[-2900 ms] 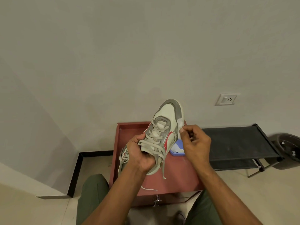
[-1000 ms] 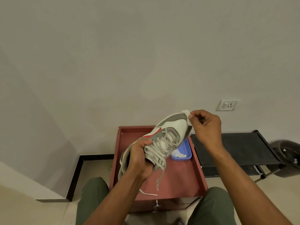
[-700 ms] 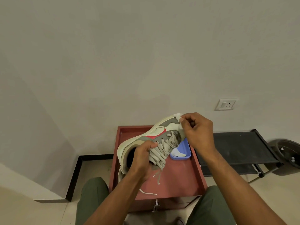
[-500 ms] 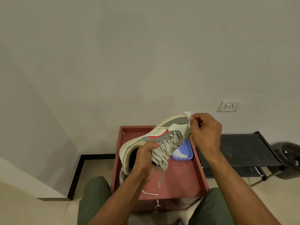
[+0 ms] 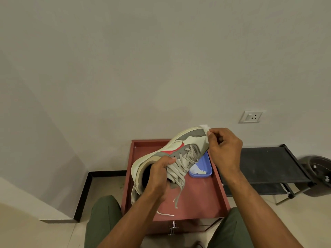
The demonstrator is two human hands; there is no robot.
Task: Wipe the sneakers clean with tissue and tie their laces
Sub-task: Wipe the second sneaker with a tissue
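Single head-worn view, looking forward and down, close over the red bench [image 5: 197, 203], facing the wall [image 5: 161, 59].

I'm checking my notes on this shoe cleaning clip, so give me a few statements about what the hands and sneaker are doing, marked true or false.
1. The right hand pinches a tissue against the toe of the sneaker. True.
2. The left hand rests flat on the red tray. False: it grips the sneaker near its opening.
3. The sneaker's laces are tied in a bow. False: loose ends hang down.
4. A blue dish holding white pieces sits on the tray. True.
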